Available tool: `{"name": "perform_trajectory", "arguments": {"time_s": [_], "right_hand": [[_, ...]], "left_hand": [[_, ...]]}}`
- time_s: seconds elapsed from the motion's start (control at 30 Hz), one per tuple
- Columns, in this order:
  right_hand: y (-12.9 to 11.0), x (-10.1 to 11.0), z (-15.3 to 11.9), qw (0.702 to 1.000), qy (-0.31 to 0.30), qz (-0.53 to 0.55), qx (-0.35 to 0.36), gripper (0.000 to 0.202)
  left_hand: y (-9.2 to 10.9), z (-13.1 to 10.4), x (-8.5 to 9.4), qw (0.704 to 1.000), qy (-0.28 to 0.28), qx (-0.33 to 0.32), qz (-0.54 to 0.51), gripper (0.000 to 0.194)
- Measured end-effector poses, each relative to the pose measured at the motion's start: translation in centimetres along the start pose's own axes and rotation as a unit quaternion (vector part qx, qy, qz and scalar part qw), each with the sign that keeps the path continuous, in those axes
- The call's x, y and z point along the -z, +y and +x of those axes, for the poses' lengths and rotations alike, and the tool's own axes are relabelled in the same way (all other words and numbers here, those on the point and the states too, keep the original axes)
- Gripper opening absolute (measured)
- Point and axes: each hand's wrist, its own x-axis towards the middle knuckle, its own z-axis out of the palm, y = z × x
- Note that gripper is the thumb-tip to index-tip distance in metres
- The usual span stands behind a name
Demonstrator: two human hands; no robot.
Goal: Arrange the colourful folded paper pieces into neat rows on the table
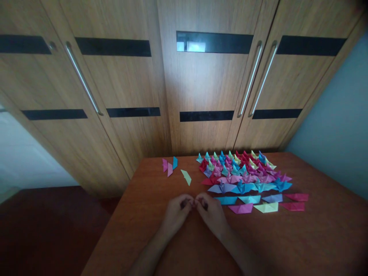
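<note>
My left hand (176, 212) and my right hand (211, 212) meet at the fingertips over the brown table (161, 245), pinching a small reddish piece of paper (194, 203) between them; most of it is hidden by my fingers. Just right of my hands lie flat folded paper strips (253, 203) in blue, pink, green and red. Behind them sit rows of several folded origami pieces (241, 168) in many colours.
A few loose folded papers, pink, blue and green (174, 168), lie at the table's far left. Wooden wardrobe doors with long metal handles (83, 80) stand right behind the table. A pale wall (339, 126) is on the right; dark floor on the left.
</note>
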Motion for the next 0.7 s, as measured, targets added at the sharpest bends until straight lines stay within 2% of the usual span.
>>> {"name": "perform_trajectory", "arguments": {"time_s": [0.1,0.17,0.27,0.37,0.53,0.7], "right_hand": [[0.3,-1.0,-0.1,1.0,-0.002,-0.019,0.001,0.014],[0.3,-1.0,-0.4,0.999,-0.014,-0.03,0.013,0.014],[0.1,-0.8,-0.7,0.998,-0.027,-0.042,0.025,0.014],[0.0,-0.6,-0.7,0.999,-0.028,-0.04,0.023,0.015],[0.2,-0.6,-0.5,1.0,-0.018,-0.015,0.012,0.015],[0.1,-0.5,-0.5,1.0,-0.02,-0.019,0.012,0.015]], "left_hand": [[-0.6,1.4,2.3,0.992,0.078,-0.012,0.102,0.02],[-1.1,2.6,4.0,0.969,0.116,-0.019,0.218,0.022],[-1.8,4.9,6.1,0.919,0.144,-0.021,0.366,0.028],[-2.5,7.2,7.5,0.904,0.148,-0.005,0.401,0.034],[-3.3,9.6,8.4,0.891,0.127,-0.002,0.436,0.041],[-3.8,8.5,7.7,0.885,0.111,-0.022,0.451,0.039]]}}
